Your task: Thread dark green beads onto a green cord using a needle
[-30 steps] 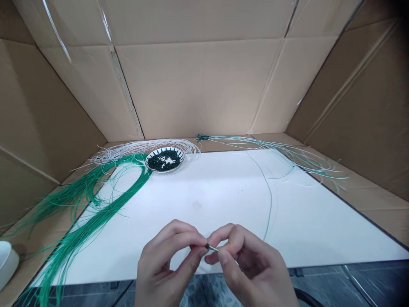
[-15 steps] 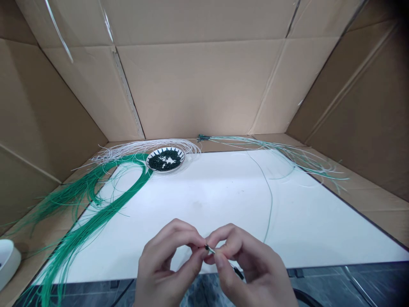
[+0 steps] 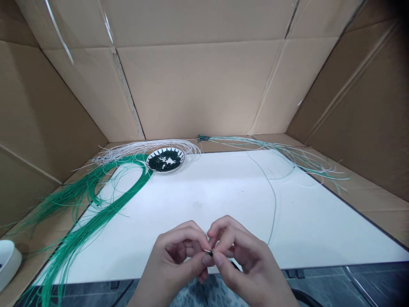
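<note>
1. Pinching with both hands at the near edge of the white board, we see the left hand and right hand meet fingertip to fingertip.
2. Between them sits a tiny dark bead on a thin wire; both hands are closed on it.
3. That wire curves away from our right hand across the board toward the far side.
4. Farther off lie a dish of dark beads, a white wire bundle just behind it, and green wires trailing left.
5. Finished wires rest at the far right, against the cardboard walls.
</note>
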{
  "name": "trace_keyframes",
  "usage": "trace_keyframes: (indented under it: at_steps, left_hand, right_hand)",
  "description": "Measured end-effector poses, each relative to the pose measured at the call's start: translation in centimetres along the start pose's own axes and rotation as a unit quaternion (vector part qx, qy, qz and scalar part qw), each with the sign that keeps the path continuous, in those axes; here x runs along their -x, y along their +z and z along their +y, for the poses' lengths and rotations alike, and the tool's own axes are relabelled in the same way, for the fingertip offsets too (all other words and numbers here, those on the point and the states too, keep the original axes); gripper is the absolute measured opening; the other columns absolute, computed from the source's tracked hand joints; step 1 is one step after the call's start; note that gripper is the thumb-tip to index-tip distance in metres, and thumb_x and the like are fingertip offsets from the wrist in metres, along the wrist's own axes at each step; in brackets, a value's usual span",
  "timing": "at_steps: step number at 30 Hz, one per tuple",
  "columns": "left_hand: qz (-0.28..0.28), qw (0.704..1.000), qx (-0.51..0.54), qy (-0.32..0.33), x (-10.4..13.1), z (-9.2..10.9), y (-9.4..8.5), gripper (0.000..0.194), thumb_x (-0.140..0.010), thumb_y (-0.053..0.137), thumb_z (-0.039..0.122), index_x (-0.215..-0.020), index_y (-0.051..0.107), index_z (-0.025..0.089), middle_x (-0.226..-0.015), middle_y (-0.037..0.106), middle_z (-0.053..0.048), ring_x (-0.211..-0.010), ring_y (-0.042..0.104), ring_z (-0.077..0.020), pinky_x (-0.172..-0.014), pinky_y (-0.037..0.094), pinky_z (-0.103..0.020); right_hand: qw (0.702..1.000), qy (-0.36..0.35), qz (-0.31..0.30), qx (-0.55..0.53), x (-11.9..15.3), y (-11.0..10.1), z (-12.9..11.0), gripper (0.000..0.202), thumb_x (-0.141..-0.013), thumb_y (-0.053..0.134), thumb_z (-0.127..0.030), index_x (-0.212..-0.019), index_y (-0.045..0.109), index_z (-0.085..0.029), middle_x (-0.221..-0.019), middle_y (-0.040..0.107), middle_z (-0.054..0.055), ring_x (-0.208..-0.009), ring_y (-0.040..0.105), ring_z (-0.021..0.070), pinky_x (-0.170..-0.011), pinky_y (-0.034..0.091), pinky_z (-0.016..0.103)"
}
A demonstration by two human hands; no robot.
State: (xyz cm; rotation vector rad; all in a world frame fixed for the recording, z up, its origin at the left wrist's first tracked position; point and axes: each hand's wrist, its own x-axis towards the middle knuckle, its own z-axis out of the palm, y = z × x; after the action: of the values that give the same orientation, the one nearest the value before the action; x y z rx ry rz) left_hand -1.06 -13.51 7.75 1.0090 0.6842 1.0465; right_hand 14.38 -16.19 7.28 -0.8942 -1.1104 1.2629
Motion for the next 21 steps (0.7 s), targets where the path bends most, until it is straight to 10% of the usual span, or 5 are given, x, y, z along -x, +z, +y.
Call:
trace_keyframes:
  at_steps: [21]
  left_hand:
    - [0.043, 0.996, -0.082, -0.001, -0.4, -0.4, 0.1, 0.032, -0.078, 0.085, 0.045, -0.071, 0.076, 0.016, -0.076, 0.058, 0.002, -0.043, 0.051, -0.0037, -0.040, 0.040, -0.016]
  right_hand:
    - [0.988, -0.021, 0.013, 0.152, -0.4, -0.7, -0.5, 0.007, -0.082, 0.068, -0.016, -0.082, 0.066, -0.023, -0.087, 0.066, 0.001, -0.082, 0.064, 0.0166, -0.071, 0.053, 0.024]
